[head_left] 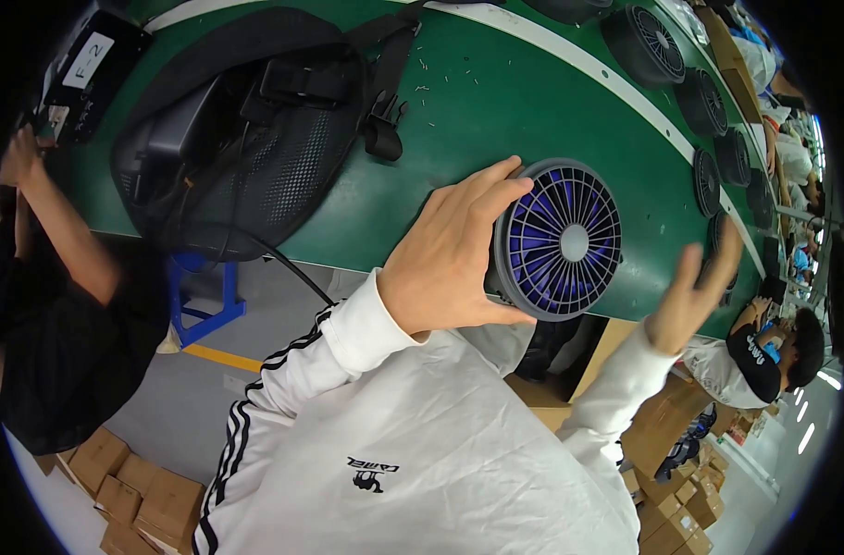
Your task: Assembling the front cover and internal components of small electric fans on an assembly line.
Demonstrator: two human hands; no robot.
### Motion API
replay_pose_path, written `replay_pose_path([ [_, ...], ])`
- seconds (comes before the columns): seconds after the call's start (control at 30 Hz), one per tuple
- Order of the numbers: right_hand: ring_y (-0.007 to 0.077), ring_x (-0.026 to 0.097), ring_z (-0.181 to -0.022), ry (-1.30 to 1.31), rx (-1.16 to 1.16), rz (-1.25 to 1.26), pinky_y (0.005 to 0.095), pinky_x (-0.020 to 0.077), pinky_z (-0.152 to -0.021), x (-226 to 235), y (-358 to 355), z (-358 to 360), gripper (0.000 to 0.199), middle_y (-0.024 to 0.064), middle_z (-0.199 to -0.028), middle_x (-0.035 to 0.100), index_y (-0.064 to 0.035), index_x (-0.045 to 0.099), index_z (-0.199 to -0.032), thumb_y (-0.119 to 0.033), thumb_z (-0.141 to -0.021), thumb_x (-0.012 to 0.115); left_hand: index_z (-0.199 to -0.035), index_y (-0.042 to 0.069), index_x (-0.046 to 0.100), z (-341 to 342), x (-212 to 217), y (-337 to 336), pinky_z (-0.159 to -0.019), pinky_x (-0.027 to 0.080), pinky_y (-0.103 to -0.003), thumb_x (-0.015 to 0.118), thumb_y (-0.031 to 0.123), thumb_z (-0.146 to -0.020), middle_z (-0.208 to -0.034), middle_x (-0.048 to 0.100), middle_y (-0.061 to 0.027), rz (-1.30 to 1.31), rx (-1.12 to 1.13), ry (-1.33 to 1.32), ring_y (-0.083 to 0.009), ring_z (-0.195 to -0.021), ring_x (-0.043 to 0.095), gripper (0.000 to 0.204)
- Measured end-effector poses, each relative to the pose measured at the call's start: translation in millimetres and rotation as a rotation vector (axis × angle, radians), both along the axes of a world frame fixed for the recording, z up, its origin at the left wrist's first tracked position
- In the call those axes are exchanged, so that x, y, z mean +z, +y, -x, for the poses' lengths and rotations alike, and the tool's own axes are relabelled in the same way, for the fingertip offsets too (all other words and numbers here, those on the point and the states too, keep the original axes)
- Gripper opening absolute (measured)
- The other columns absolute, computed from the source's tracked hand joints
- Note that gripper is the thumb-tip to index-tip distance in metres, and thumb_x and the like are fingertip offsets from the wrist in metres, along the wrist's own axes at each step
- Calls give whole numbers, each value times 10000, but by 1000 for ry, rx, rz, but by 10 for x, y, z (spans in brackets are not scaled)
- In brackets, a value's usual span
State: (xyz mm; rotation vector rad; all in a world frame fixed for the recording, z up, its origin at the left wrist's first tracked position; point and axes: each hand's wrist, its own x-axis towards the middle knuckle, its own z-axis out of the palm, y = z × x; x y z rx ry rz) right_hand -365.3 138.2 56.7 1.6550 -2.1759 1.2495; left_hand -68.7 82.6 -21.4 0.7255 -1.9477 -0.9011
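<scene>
A round fan unit [558, 239] with a black spoked grille, a grey hub and purple behind the grille is tilted up at the near edge of the green table. My left hand [459, 245] is closed around its left side, thumb below and fingers above. Off to the right, apart from the fan, my right hand [698, 294] is raised with thumb and fingers spread and nothing in it; it is a little blurred. The fan's underside is hidden.
A black backpack [255, 139] with straps and a cable lies left on the green table [459, 102]. More black fans [644, 44] line the white strip at right. Cardboard boxes [167, 499] stand on the floor. Other people work at far left and right.
</scene>
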Motion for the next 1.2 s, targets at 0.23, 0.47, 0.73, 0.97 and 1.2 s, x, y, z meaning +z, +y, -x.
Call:
replay_pose_path([
  [0.23, 519, 534, -1399, 357, -736, -557, 556, 437, -1160, -715, 799, 2110, 926, 321, -1496, 580, -57, 564, -1549, -771, -959, 584, -1572, 90, 319, 9, 67, -78, -1165, 419, -548, 1073, 369, -523, -1598, 434, -300, -18, -64, -66, -451, -1444, 501, 1322],
  [0.47, 499, 517, -1388, 414, -275, -327, 522, 398, -1192, -530, 420, 315, 791, 285, -1542, 536, -42, 576, -1513, -452, -886, 829, -1546, 98, 311, -74, 227, -68, -1156, 480, -487, 1096, 268, -521, -1517, 503, -225, -561, -103, 253, -339, -1399, 556, 1302],
  [0.73, 508, 358, -1527, 211, 36, -276, 588, 337, -1230, -540, 430, -47, 792, 232, -1681, 400, -80, 566, -1531, -302, -830, 862, -1449, 40, 267, 90, 872, -941, -1082, 528, -411, 1070, 232, -614, -1423, 559, -267, -418, 186, 217, -337, -1261, 642, 1174],
  [0.97, 495, 341, -1544, 79, 94, -221, 584, 332, -1236, -608, 322, -178, 797, 224, -1696, 380, -77, 556, -1536, -308, -836, 857, -1396, -8, 357, -86, 457, -2731, -1016, 542, -433, 958, 407, -772, -1192, 634, -262, 261, 756, -153, -410, -1100, 680, 960],
  [1.2, 487, 356, -1540, 69, 78, -232, 590, 341, -1228, -637, 345, -135, 815, 219, -1692, 392, -67, 561, -1530, -320, -817, 864, -1036, 20, 684, -487, 1000, -2334, -805, 574, -384, 781, 198, -929, -973, 716, -148, 439, 477, -441, -268, -869, 722, 229],
])
